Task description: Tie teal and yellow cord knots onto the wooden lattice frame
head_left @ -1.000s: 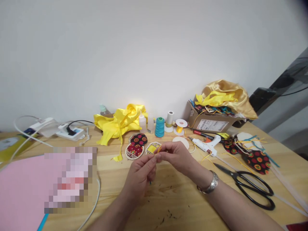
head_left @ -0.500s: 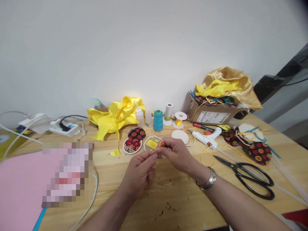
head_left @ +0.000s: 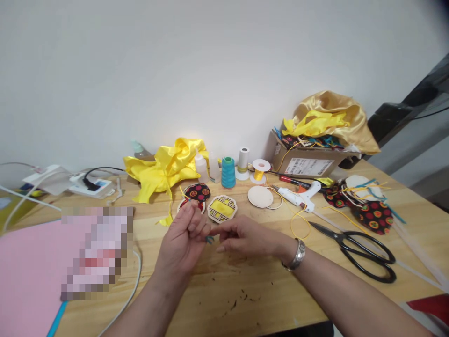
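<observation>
My left hand (head_left: pixel 184 241) is closed, fingers curled and thumb on top. A yellow thread end (head_left: pixel 181 191) sticks up above it, and short teal thread ends (head_left: pixel 209 239) poke out on its right side; the rest is hidden in the fist. My right hand (head_left: pixel 249 236) has its index finger stretched out to the left hand's fingers, with the thumb held apart below. Just beyond the hands lies an octagonal wooden lattice piece (head_left: pixel 222 208) backed with yellow fabric. Behind the left hand, a gourd-shaped piece (head_left: pixel 197 192) with dark patterned fabric is partly covered.
Behind stand a teal thread cone (head_left: pixel 228 173), a yellow thread spool (head_left: pixel 260 172) and yellow satin (head_left: pixel 164 168). To the right are a wooden disc (head_left: pixel 260 197), a glue gun (head_left: pixel 298 195), black scissors (head_left: pixel 358 252) and a cardboard box (head_left: pixel 308 164). Pink board (head_left: pixel 31 267) lies left.
My hands have come away from the lattice piece, now uncovered. The left hand moved up and left and curled closed; the right hand's pinch loosened and its index finger straightened.
</observation>
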The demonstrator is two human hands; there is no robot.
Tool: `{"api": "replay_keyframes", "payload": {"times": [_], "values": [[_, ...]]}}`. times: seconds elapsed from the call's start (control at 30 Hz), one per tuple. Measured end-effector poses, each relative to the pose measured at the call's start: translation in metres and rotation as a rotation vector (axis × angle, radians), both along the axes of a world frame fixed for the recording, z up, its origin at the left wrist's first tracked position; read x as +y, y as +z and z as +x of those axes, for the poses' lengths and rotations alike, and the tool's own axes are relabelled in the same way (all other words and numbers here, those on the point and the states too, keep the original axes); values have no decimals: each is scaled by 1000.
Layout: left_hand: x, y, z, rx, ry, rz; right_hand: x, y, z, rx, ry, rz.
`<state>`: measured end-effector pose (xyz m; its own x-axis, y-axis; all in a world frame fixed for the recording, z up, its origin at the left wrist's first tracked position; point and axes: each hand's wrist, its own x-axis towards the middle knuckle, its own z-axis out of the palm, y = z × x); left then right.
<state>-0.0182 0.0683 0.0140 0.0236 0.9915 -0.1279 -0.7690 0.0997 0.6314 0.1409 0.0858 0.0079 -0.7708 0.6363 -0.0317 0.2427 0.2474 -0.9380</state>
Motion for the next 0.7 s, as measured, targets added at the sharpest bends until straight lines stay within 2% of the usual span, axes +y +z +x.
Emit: {"api": "replay_keyframes", "payload": {"times": [0.2, 0.33, 0.53, 0.6, 0.7], "values": [[5, -6, -1, 51, 94, 41, 9, 2, 9, -30, -106, 106], [8, -10, 0, 116, 169, 60, 14, -1, 12, -26, -241, 153], [8, -8, 2, 125, 204, 27, 16, -3, 12, 42, -383, 134], [8, -7, 1, 109, 202, 5, 15, 2, 15, 55, -363, 103], [9, -8, 1, 87, 198, -15, 13, 12, 21, 56, -218, 23]]}}
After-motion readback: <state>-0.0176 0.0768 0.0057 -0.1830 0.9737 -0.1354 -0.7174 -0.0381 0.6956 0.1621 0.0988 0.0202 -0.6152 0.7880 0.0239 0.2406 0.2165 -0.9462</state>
